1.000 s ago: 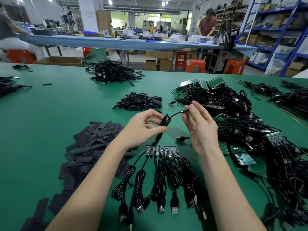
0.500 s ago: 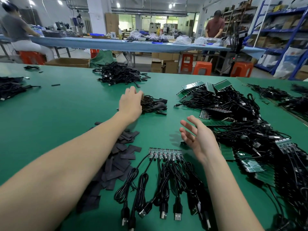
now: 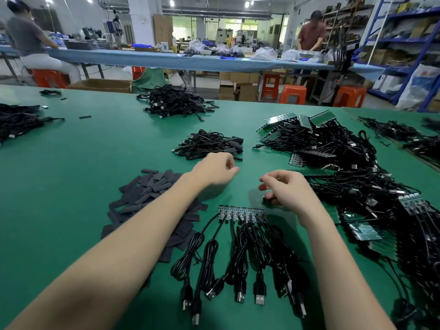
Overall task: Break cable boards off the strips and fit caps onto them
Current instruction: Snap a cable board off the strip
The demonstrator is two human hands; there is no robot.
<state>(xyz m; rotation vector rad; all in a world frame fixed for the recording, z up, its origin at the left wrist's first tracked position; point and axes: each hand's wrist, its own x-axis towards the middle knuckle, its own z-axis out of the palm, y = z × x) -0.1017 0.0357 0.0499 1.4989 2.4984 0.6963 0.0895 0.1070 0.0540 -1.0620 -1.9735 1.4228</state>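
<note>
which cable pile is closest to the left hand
The small pile just beyond the left hand, mid-table. The far pile and big right heap lie further off.

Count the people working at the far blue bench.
2. A seated person is at the left end of the blue bench; a standing person is behind it toward the right. Others may be hidden.
</note>
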